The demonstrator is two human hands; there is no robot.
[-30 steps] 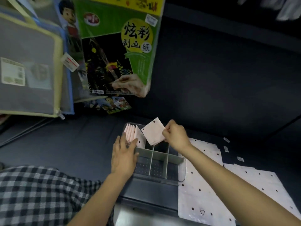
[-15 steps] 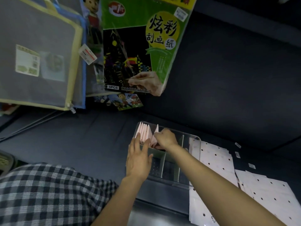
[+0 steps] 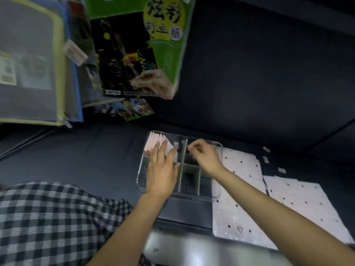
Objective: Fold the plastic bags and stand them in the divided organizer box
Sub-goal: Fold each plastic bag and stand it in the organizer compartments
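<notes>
A clear divided organizer box sits on the dark surface in front of me. Several folded pale pink bags stand upright in its far left compartment. My left hand lies flat and open over the box's left side, fingertips touching the folded bags. My right hand hovers over the far middle compartments, fingers loosely curled, holding nothing. Flat unfolded white bags with black dots lie to the right of the box, with a second stack further right.
Hanging stationery fills the upper left: a green scratch-paper pack and a grey mesh zip pouch with yellow trim. My checked clothing is at lower left. A shiny grey metal edge runs below the box.
My right hand pushed the folded bag down into the far left compartment, let go and drew back to the right. My left hand slid forward against the standing bags. The view shifted.
</notes>
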